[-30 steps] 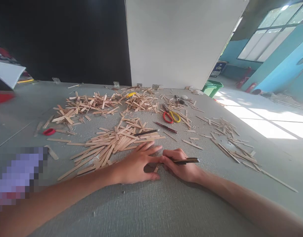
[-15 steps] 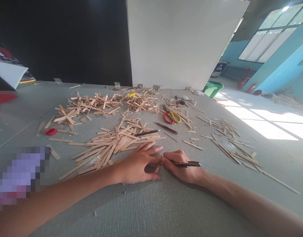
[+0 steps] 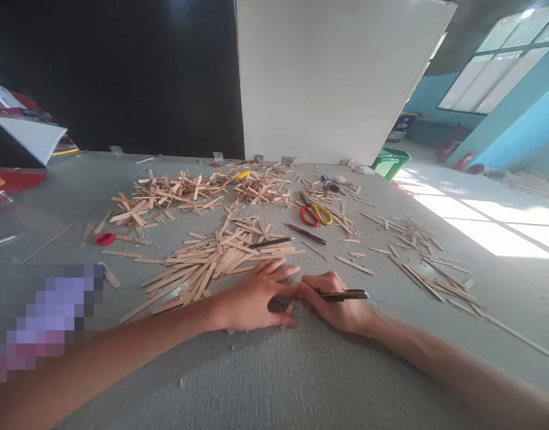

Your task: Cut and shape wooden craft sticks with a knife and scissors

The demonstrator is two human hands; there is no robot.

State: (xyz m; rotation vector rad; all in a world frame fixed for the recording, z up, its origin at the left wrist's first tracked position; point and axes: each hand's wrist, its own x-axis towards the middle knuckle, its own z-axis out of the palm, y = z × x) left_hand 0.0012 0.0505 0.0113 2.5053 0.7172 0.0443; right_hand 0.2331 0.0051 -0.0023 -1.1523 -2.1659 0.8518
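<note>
My left hand (image 3: 251, 301) lies on the grey table with its fingers spread, at the near edge of a heap of wooden craft sticks (image 3: 220, 251). Between its thumb and index finger the end of a small craft stick piece (image 3: 290, 307) shows on the table; the rest is hidden. My right hand (image 3: 330, 301) is closed around a dark pen (image 3: 346, 295), its back end pointing right. The pen's tip is hidden by the fingers, close to my left index fingertip. Just beyond the hands lie a black pen (image 3: 272, 242) and a dark red pen-like tool (image 3: 305, 233).
Scissors with red and yellow handles (image 3: 316, 215) lie farther back. More stick piles (image 3: 166, 194) and scattered sticks (image 3: 417, 233) cover the table's back and right. A red ring (image 3: 104, 239) lies left. Dark and white panels (image 3: 328, 83) stand behind. The left-hand object is pixelated.
The whole view has shifted slightly to the right. Both hands keep nearly the same pose, and the pen in my right hand has turned a little.
</note>
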